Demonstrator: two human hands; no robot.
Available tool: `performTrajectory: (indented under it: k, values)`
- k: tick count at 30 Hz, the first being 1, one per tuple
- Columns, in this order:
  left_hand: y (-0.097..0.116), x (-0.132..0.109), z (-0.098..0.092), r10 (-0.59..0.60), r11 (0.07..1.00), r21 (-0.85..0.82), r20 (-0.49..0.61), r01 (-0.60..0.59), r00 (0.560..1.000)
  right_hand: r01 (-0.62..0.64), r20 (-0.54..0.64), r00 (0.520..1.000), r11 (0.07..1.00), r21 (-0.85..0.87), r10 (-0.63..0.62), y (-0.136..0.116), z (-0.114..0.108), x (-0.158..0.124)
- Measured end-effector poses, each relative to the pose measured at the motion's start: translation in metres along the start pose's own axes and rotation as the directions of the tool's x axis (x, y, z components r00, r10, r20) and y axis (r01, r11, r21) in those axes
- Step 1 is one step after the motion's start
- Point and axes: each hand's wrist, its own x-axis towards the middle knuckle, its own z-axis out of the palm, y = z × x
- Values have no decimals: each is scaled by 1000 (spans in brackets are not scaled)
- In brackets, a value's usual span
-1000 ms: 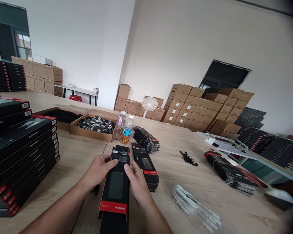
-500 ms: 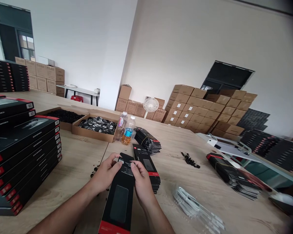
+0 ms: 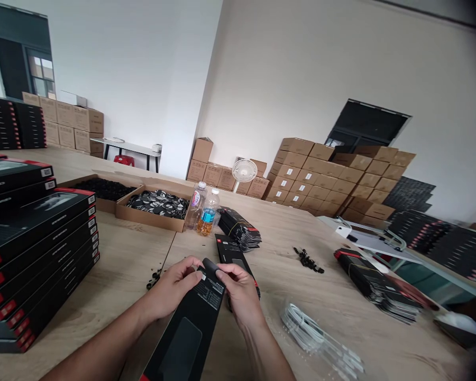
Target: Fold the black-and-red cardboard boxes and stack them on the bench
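Observation:
Between my two hands I hold a flat black packaging box (image 3: 196, 323) with a clear-looking window panel, white print and a bit of red at its lower end. My left hand (image 3: 178, 288) pinches its upper left edge, the thumb by a small white label. At the upper right, my right hand (image 3: 240, 288) has thumb and fingers closed on the end flap, which is bent up. Just beyond, partly covered by my right hand, lies a pile of similar flat black boxes (image 3: 229, 252). Behind it is a banded bundle of black boxes (image 3: 240, 228).
Stacked filled black boxes (image 3: 43, 233) stand at left. Cartons of black parts (image 3: 158, 205) and two bottles (image 3: 207, 214) are further back. White cables (image 3: 305, 328), small black pieces (image 3: 308, 260) and another banded bundle (image 3: 375, 286) lie at right.
The box in my hands has tilted, its lower end swinging left and down. Its upper flap is now bent up, and my right hand has shifted slightly right.

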Motion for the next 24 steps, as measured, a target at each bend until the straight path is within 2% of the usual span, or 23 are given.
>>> performTrajectory:
  k: [3, 7, 10, 13, 17, 24]
  values:
    - [-1, -1, -1, 9, 1000, 25, 13, -10, 1000, -39, 40, 998, 998, 39, 38, -5, 0, -3]
    - [3, -5, 5, 59, 995, 77, 97, -66, 994, -292, 122, 956, 919, 266, 268, -10, 2, -7]
    - [5, -8, 10, 92, 989, 102, 113, -104, 989, -387, 216, 917, 880, 276, 336, -11, 3, -9]
    - [5, -9, 13, 106, 987, 110, 88, -115, 991, -347, 223, 926, 918, 194, 303, -10, 0, -9]
    - [3, -12, 12, 61, 992, 101, 94, -70, 994, -243, 235, 945, 969, 41, 227, -9, -8, -7]
    - [-5, -13, 11, 17, 996, 83, 108, -26, 994, -78, 246, 963, 989, -129, 108, -14, -12, -7]
